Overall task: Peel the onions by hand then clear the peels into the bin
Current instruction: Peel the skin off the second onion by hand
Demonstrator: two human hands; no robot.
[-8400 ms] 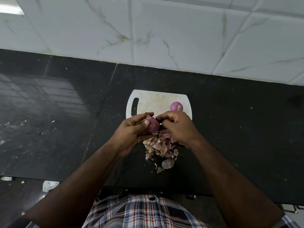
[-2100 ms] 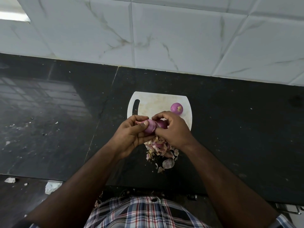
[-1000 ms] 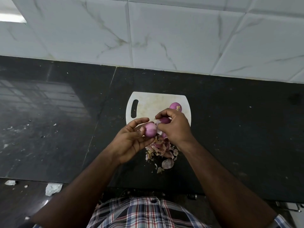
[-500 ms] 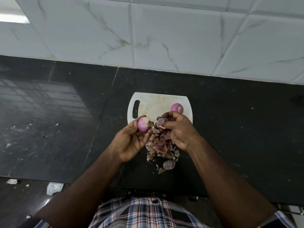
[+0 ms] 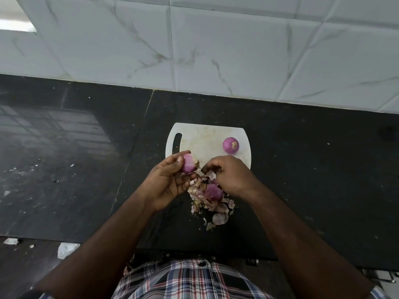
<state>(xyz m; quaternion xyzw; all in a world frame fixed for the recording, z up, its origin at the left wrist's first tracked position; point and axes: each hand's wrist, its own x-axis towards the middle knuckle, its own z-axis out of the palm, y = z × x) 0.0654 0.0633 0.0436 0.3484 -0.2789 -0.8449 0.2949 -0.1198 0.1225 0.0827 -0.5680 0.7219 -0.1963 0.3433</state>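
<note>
onion point(image 5: 230, 145) on board point(image 5: 200, 139) — far right | peels point(image 5: 207, 199) before board, on counter point(image 5: 313, 169)

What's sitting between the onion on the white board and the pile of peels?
In the head view, the right hand lies between the board's onion and the peel pile; around it shows only bare board.

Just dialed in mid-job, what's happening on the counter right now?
A person is peeling small red onions by hand over a black counter. The left hand grips a mostly peeled onion with dry skin at one end. The right hand, fingers curled, is over the pile of peels; whether it pinches a peel cannot be seen. A purple piece lies in the pile. Another onion sits on the white cutting board. No bin is in view.
</note>
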